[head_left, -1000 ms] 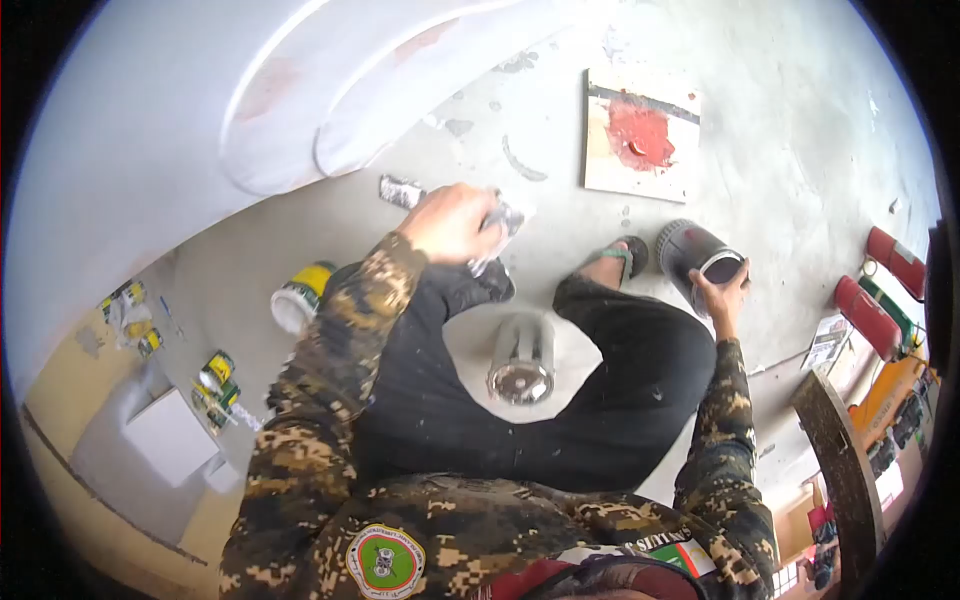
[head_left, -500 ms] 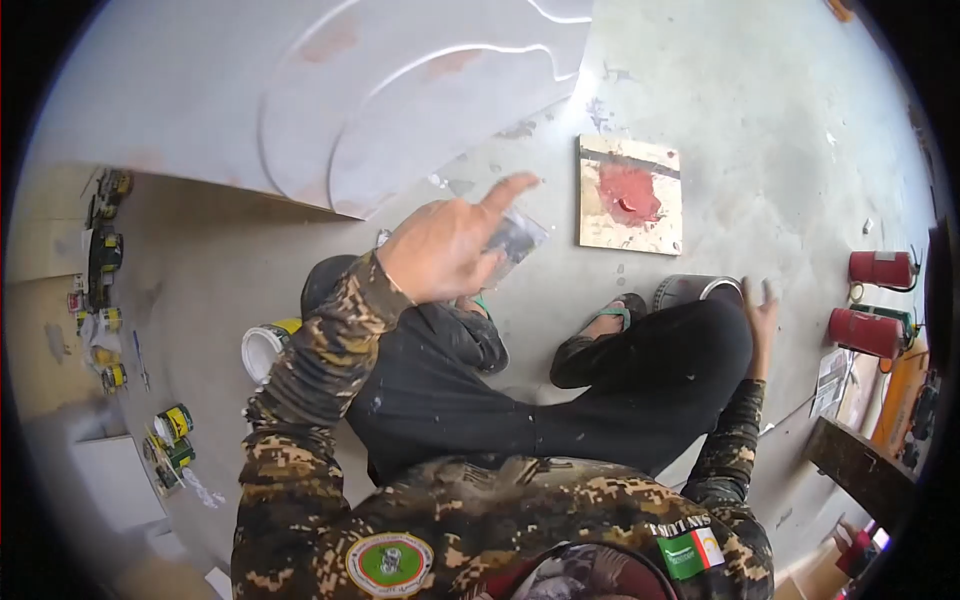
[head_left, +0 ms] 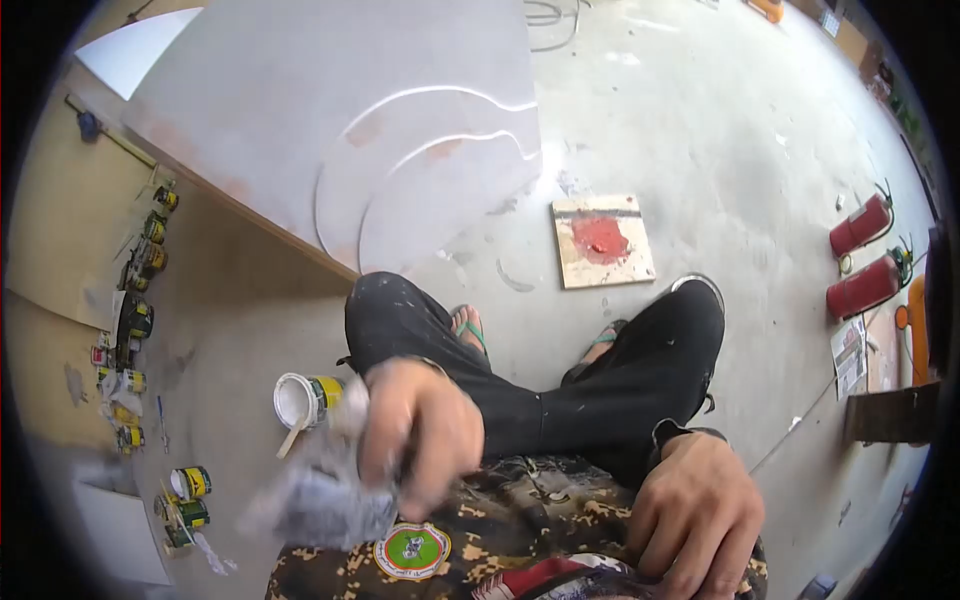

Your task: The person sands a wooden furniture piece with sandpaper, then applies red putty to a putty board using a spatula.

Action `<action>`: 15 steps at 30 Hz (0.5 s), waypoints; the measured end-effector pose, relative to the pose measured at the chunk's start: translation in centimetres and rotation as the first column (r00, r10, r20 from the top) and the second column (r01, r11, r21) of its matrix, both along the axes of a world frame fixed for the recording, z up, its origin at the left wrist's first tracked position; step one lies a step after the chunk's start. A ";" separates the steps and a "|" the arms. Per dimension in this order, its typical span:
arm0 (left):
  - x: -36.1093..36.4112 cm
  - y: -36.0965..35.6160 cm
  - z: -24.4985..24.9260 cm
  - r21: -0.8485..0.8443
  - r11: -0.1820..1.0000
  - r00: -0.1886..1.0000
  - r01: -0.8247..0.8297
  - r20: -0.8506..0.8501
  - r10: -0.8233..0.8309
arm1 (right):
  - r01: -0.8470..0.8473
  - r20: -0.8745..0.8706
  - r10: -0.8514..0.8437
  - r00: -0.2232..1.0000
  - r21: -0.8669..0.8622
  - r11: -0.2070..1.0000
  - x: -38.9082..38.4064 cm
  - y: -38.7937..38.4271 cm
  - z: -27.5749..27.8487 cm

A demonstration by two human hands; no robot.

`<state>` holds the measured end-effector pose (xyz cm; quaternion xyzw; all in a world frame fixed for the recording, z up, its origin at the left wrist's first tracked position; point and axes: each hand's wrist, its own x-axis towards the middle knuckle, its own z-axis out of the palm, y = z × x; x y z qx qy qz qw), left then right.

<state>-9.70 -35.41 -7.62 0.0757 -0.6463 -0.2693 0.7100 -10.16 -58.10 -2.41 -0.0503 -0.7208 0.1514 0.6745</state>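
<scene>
Blurred by motion, my left hand (head_left: 425,435) is closed on a thin grey, crumpled-looking piece (head_left: 330,505), perhaps plastic; its exact kind does not show. It hangs in front of my camouflage shirt (head_left: 540,500), near the round green badge. My right hand (head_left: 698,515) is drawn up against my chest, fingers bent down at the patterned cloth by my neck. Whatever its fingertips grip is hidden. On the floor ahead lies a square wooden board (head_left: 580,270) with a smear of red paste (head_left: 602,240).
A large grey panel (head_left: 260,130) with raised curved lines is ahead on the left. An open white-lined can (head_left: 295,402) stands by my left knee. Beyond my right knee shows a metal tin rim (head_left: 705,282). Red fire extinguishers (head_left: 862,288) stand right; several cans (head_left: 140,318) line the left.
My left hand has swung back from over the floor to my chest, carrying the grey piece. My right hand has come up from beside my knee to my chest. The view has shifted.
</scene>
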 end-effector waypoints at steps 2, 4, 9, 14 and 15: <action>-1.4 -1.3 0.9 0.031 0.992 0.991 0.119 0.052 -0.121 | 0.025 0.071 -0.025 0.997 -0.006 1.000 0.7 0.0 0.3; -1.9 -2.3 2.4 0.096 0.976 0.979 0.194 0.043 -0.199 | 0.075 0.134 -0.074 0.988 -0.007 0.997 1.4 0.3 0.7; -0.6 -3.1 4.4 0.214 0.959 0.968 0.188 0.127 -0.218 | -0.081 0.160 0.100 0.982 -0.122 0.989 4.3 1.7 -1.3; 0.2 -3.1 3.9 0.012 0.999 0.956 -0.040 0.292 0.034 | 0.060 -0.129 -0.102 0.986 -0.292 0.955 7.2 2.6 -3.8; 0.3 -2.5 4.0 0.012 0.999 0.956 -0.039 0.290 0.034 | 0.061 -0.131 -0.103 0.986 -0.292 0.954 7.5 2.7 -3.8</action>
